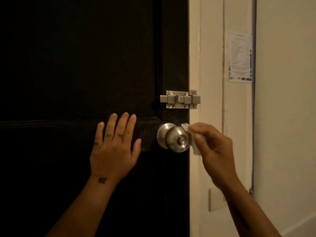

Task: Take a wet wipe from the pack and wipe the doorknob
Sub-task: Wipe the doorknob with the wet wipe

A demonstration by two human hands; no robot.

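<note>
A round brushed-metal doorknob [176, 138] sticks out near the right edge of a black door [77, 65]. My right hand [215, 149] holds a white wet wipe [195, 147] pressed against the knob's right side, with part of the wipe showing above and below my fingers. My left hand [114, 147] lies flat on the door just left of the knob, fingers spread and holding nothing. The wipe pack is not in view.
A metal slide bolt [180, 99] sits on the door above the knob, reaching onto the cream door frame [210, 82]. A printed notice [240, 56] is stuck on the frame at upper right. A blue cable [253, 117] runs down the wall.
</note>
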